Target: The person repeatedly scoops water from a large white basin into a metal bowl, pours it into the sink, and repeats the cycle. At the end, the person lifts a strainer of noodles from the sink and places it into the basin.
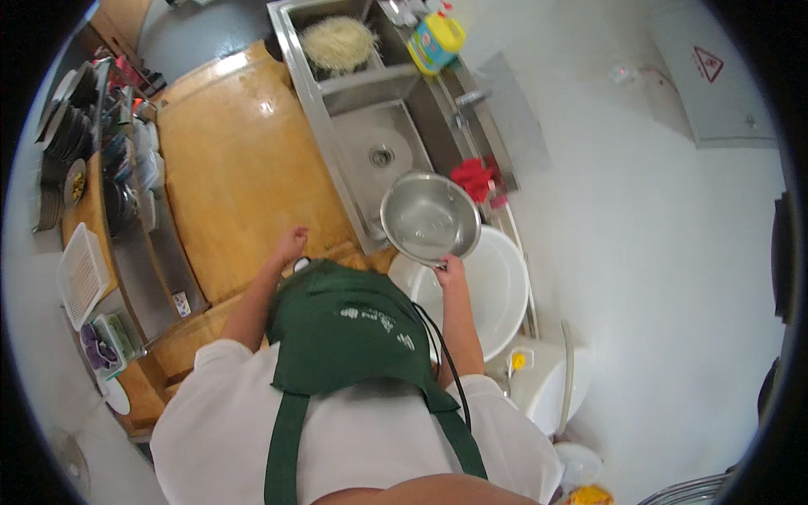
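My right hand (451, 270) grips the near rim of a stainless steel bowl (424, 214). The bowl hangs over the near right corner of the sink basin (372, 126) and partly over a large white tub (495, 297). Its inside is shiny, and a little clear liquid seems to lie at the bottom. My left hand (293, 243) hangs to the left of the dark green apron (347, 328), above the brown floor. No object shows in it; its fingers look curled but are too small to make out.
Pale thin noodles (339, 43) fill the far sink compartment. A yellow jug (437, 43), a faucet (470, 104) and a red cloth (472, 179) line the sink's right ledge. Shelving with stacked plates (69, 132) and a white basket (82, 276) stands at left; a wall rises at right.
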The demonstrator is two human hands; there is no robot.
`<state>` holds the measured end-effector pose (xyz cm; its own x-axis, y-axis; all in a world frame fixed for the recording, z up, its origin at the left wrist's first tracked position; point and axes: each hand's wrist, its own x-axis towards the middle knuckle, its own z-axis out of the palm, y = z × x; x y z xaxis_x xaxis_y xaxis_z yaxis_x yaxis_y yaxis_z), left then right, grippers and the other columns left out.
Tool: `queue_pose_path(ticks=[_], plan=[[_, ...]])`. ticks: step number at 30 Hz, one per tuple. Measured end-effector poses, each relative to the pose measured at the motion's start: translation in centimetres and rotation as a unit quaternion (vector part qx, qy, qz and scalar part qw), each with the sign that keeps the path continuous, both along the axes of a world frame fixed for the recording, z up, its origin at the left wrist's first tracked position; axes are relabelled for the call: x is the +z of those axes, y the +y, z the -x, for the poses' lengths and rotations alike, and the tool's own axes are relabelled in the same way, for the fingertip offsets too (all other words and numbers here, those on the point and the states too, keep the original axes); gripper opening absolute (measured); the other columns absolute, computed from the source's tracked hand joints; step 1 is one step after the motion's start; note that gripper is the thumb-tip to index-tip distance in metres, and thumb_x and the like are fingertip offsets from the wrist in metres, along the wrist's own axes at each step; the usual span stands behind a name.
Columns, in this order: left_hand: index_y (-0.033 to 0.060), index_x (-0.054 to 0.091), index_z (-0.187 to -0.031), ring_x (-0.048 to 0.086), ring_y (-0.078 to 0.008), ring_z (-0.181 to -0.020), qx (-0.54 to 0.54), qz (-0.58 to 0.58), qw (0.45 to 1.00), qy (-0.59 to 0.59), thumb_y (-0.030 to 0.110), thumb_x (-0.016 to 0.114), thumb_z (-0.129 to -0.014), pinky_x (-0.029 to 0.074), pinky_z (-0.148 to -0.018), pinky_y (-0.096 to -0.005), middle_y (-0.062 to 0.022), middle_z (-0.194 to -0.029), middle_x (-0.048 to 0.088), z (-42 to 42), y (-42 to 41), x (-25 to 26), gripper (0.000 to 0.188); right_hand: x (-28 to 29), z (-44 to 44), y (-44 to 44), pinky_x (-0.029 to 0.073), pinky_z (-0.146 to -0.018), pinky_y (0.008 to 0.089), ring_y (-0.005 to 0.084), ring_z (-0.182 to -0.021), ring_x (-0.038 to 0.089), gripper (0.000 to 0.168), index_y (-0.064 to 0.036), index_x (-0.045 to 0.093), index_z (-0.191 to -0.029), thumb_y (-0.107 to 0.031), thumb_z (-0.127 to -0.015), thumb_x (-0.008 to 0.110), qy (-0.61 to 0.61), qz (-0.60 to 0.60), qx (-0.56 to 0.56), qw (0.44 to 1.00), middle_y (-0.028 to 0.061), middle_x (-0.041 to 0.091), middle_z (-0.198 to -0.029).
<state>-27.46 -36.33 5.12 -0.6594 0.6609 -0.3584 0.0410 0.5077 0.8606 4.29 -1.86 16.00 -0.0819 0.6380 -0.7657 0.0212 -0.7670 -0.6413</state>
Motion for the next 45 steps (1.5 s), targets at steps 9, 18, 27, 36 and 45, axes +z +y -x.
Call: queue_pose_path(ticks=[9,18,27,36,45], plan=[[0.0027,0.064,-0.114,0.064,-0.0204,-0.088,0.094,0.039,0.989,-0.102,0.015,0.057,-0.084,0.051,-0.080,-0.0328,-0.0126,-0.096,0.068,-1.0,-6.2,1.1,0.033,-4.6,4.8,10.6,0.058,-0.070,0.0588,0.0511,-0.103,0.056,0.054,0.002,0.038,-0.128,0.007,-0.074,0.043,-0.025,-0.027,0.064,0.997,0.0279,0.050,-0.117],[0.0015,0.062,-0.115,0.063,-0.0198,-0.085,0.040,0.039,0.995,-0.079,0.015,0.056,-0.084,0.051,-0.074,-0.0317,-0.0129,-0.095,0.067,-0.6,-4.4,0.4,0.034,2.5,10.7,11.0,0.054,-0.071,0.0486,0.0375,-0.101,0.061,0.069,-0.013,0.034,-0.141,0.005,-0.075,0.045,-0.176,-0.339,0.231,0.895,0.0199,0.055,-0.123],[0.0003,0.062,-0.115,0.065,-0.0239,-0.090,-0.074,0.036,0.996,-0.041,0.015,0.051,-0.086,0.051,-0.078,-0.0352,-0.0156,-0.101,0.068,-0.7,2.0,2.3,0.034,12.0,14.0,7.5,0.041,-0.097,0.0465,0.0445,-0.121,0.048,0.080,-0.015,0.022,-0.150,0.000,-0.077,0.051,-0.338,-0.568,0.345,0.666,0.0265,0.047,-0.136],[0.0037,0.064,-0.115,0.064,-0.0288,-0.096,-0.212,0.069,0.975,-0.004,0.023,0.054,-0.086,0.050,-0.085,-0.0377,-0.0169,-0.103,0.068,-1.1,4.6,3.0,0.036,16.9,15.0,3.7,0.048,-0.079,0.0434,0.0425,-0.095,0.061,0.080,-0.019,0.031,-0.148,0.005,-0.076,0.056,-0.318,-0.730,0.268,0.542,0.0274,0.035,-0.146],[0.0049,0.064,-0.114,0.065,-0.0283,-0.092,-0.283,0.089,0.955,0.011,0.024,0.053,-0.085,0.050,-0.081,-0.0380,-0.0162,-0.100,0.068,-1.1,5.1,3.2,0.036,13.3,10.2,-0.4,0.035,-0.106,0.0398,0.0362,-0.135,0.038,0.077,-0.006,0.026,-0.149,0.008,-0.076,0.047,-0.189,-0.651,0.133,0.723,0.0236,0.031,-0.149]])
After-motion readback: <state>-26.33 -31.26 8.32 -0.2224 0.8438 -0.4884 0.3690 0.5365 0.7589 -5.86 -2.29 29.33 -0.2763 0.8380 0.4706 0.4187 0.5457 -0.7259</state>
